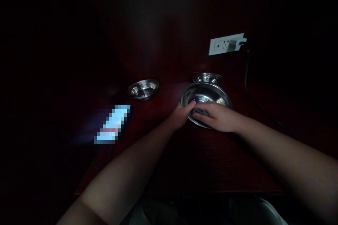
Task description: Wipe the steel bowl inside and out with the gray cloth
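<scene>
A shiny stainless steel bowl (216, 93) is tilted toward me above the dark red table. My left hand (182, 114) grips its left rim, thumb over the edge and fingers hidden behind the bowl. Inside the bowl, my right hand (219, 116) presses a small dark grey scrubbing pad (200, 111) against the near inner wall. The pad's exact material is hard to make out in this dim light. Small bright spots, perhaps water drops, show on the bowl's bottom.
More steel bowls (144, 89) sit to the left, seemingly stacked, and another steel bowl (207, 77) stands just behind the held one. A lit phone (113, 123), blurred out, is at the left. Beyond the table, a wall socket (226, 44) has a plug and a hanging cable (246, 77).
</scene>
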`<state>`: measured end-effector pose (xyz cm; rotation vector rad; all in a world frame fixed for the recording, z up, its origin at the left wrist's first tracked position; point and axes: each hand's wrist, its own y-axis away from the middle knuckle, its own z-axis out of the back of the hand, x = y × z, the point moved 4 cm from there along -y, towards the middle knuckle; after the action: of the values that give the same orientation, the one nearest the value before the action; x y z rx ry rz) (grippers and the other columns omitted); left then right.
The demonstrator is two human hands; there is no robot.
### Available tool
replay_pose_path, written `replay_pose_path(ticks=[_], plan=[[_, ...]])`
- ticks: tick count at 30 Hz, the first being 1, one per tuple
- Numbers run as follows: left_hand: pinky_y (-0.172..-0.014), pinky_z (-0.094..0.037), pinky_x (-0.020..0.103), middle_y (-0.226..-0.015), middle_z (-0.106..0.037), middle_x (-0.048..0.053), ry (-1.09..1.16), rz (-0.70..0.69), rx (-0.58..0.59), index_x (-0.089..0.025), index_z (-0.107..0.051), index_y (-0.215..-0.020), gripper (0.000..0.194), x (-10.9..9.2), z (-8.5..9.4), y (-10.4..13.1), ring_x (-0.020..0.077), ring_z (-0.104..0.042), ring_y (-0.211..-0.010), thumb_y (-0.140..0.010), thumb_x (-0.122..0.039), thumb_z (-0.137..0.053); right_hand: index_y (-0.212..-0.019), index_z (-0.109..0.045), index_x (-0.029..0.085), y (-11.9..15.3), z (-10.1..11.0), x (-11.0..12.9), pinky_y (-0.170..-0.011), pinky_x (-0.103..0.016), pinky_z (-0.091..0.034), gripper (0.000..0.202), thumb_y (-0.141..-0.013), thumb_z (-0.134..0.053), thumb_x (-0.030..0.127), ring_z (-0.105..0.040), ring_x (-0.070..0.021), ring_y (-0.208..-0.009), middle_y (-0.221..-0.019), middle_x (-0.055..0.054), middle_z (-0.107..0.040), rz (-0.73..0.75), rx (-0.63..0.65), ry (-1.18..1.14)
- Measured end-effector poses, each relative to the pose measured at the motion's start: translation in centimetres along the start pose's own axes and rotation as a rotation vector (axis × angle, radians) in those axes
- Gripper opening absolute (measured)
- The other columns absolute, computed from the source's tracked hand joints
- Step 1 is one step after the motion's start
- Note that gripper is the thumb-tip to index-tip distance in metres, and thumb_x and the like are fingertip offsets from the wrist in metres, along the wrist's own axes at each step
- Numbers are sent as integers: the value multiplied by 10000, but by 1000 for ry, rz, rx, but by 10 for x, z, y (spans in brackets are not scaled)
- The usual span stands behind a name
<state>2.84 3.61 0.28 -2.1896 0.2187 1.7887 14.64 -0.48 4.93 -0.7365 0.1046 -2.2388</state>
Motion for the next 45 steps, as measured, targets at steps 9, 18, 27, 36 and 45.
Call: replay_pose_path(ticks=[9,18,27,36,45], plan=[[-1011,-369,431,-1189,-624,123,-22,-1,-10,-147,-566,-1187,489,0,1,-1,277,-535,-1153,-755,-366,-628,-982,-620,151,0,1,0,-742,-336,-442,260,-903,-477,354,-602,-189,-807,-924,-81,-682,7,-10,-23],[-1010,-374,415,-1174,-635,114,-13,4,-8,-142,-586,-1158,452,-1,1,1,272,-544,-1147,-760,-353,-626,-996,-626,156,0,-1,0,-741,-339,-440,269,-901,-477,359,-605,-193,-807,-930,-81,-684,-24,6,-4],[-1011,-372,433,-1145,-645,122,-1,30,-19,-145,-587,-1156,461,0,1,1,277,-546,-1139,-751,-361,-635,-1017,-624,152,0,0,1,-755,-337,-441,283,-903,-474,362,-611,-197,-827,-952,-88,-685,-20,5,13],[-1010,-372,429,-1176,-628,124,-6,22,-29,-139,-585,-1151,448,-2,0,2,276,-540,-1146,-759,-354,-627,-1016,-618,154,0,0,3,-748,-328,-441,279,-900,-477,365,-609,-192,-815,-942,-83,-684,-37,8,23],[-1011,-369,418,-1162,-640,112,-19,29,-33,-140,-608,-1106,403,-2,1,3,269,-546,-1139,-762,-350,-622,-983,-608,169,1,0,7,-715,-310,-441,248,-893,-485,365,-605,-177,-770,-913,-74,-678,-57,16,38]])
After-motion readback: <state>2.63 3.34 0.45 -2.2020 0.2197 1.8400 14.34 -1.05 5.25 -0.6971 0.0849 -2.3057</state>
